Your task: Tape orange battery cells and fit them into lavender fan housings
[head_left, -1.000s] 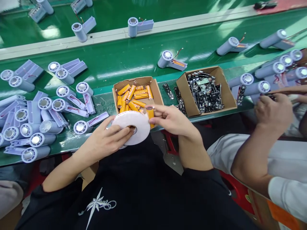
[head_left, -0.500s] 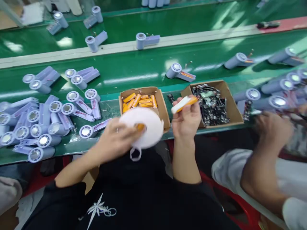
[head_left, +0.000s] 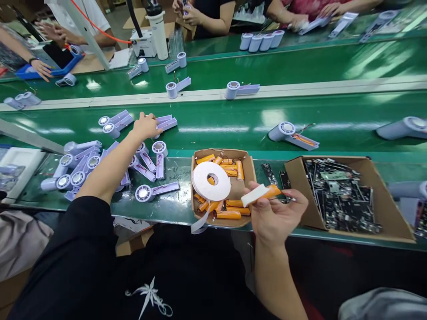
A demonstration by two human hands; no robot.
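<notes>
My right hand [head_left: 278, 215] pinches an orange cylindrical battery [head_left: 272, 191] with a strip of white foam tape [head_left: 254, 195] stuck along it. At the far side of the bench, my left hand [head_left: 146, 126] closes over the round end of a lilac handheld fan housing [head_left: 167, 122]; my fingers partly hide it. The white tape roll [head_left: 221, 186] lies on orange batteries [head_left: 229, 214] in a cardboard box [head_left: 251, 162], its loose end hanging over the front edge.
Lilac fan housings [head_left: 78, 178] are heaped at left. A second carton [head_left: 393, 213] holds circuit boards [head_left: 347, 195] at right. More fans lie along the green conveyor [head_left: 213, 120], including one with an orange battery inside [head_left: 302, 141]. Co-workers' hands [head_left: 195, 17] show across the line.
My left hand has let go of the tape roll, which now rests on the battery box, and has reached left to the fan housings. My right hand still holds the taped battery. The view has shifted.
</notes>
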